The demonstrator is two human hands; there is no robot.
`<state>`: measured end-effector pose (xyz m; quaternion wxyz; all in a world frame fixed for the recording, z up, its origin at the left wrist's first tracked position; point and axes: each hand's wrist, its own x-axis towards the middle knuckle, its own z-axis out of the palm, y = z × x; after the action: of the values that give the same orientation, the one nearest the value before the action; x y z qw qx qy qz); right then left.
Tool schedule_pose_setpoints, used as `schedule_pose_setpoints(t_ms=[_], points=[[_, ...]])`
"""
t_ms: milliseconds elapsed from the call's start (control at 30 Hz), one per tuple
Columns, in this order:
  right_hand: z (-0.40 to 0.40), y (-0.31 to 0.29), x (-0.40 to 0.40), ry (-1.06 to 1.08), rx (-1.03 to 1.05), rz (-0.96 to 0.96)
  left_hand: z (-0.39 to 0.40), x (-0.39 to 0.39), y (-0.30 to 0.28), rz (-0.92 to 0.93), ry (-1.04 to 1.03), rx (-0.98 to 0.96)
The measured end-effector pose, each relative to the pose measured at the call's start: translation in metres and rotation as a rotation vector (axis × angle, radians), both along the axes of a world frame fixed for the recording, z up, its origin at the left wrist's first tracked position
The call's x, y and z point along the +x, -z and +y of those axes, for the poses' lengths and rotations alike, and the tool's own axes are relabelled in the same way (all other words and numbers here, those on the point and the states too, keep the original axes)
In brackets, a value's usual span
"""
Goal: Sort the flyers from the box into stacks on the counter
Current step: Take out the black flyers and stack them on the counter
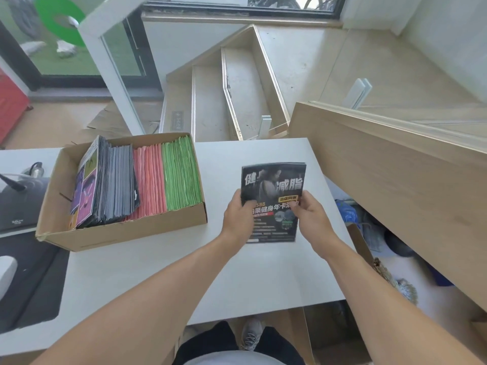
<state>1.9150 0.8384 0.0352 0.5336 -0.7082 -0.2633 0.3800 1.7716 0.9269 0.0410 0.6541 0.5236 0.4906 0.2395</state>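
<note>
Step in hand: a thin bundle of glossy black fitness flyers (272, 201) is held over the white counter top (210, 272), right of the box, probably to square its edges before it is laid down as a stack.
Why there: that stretch of counter lies just beside the open brown cardboard box (123, 233), so each kind can be lifted out and set down with a short reach.
Left hand (237, 219): it grips the bundle's left edge, thumb on the printed face, the other fingers curled out of sight behind the paper.
Right hand (311, 214): it pinches the right edge the same way, thumb on top; the two hands steady the bundle from both sides.
Left in the box: green sheets (181, 175), pink sheets (149, 180), dark grey flyers (118, 185) and purple-fronted flyers (85, 191) stand on edge, grouped by colour.
Progress: early, I judge; no finished stack shows on the counter.
</note>
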Motion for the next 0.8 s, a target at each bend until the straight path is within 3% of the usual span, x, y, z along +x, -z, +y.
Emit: schedule_pose_setpoints(t_ms=[200, 333, 533, 667, 800], points=[[-0.001, -0.007, 0.008, 0.039, -0.052, 0.023, 0.012, 0.019, -0.002, -0.037, -0.062, -0.265], [0.004, 0.003, 0.011, 0.145, -0.093, -0.079, 0.016, 0.032, -0.001, 0.026, -0.07, -0.231], [0.037, 0.015, 0.043, 0.278, -0.11, -0.062, 0.025, 0.045, 0.009, 0.111, 0.014, -0.135], [0.068, 0.025, 0.075, 0.288, -0.148, -0.09, 0.03, 0.061, 0.028, 0.178, 0.126, 0.061], [0.096, 0.033, 0.098, 0.302, -0.226, -0.139, 0.037, 0.079, 0.046, 0.63, 0.347, 0.533]])
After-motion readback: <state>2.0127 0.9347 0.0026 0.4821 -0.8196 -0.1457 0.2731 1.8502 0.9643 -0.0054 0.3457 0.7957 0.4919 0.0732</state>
